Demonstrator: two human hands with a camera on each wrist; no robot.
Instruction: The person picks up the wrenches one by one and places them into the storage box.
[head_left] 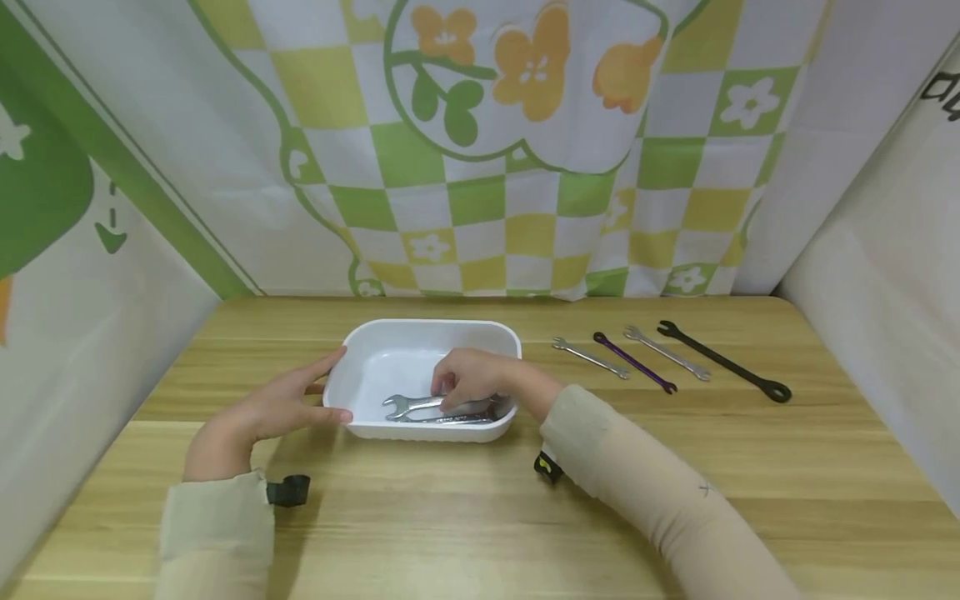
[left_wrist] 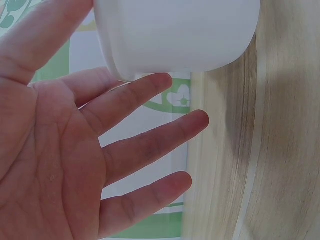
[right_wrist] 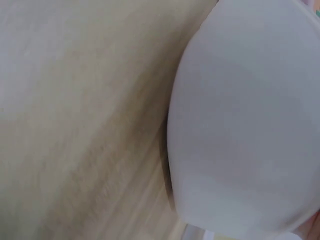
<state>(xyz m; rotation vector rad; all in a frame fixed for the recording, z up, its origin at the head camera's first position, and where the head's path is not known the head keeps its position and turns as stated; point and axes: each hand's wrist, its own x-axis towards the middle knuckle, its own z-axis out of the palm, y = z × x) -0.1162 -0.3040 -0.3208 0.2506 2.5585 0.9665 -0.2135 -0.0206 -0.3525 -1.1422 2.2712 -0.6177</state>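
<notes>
A white plastic basin stands on the table with shiny silver wrenches lying along its near side. My right hand reaches in over the right rim. Its thumb and fingers pinch the handle of one silver wrench, whose open jaw points left. Another silver wrench lies nearer the front wall, partly hidden. At the basin's left end, my left hand touches the rim with straight, spread fingers. The left wrist view shows its open palm beside the basin wall. Only the basin's outside fills the right wrist view.
Right of the basin, a small silver wrench, a purple wrench, another silver wrench and a long black wrench lie slanted in a row on the wooden table. A checked cloth hangs behind.
</notes>
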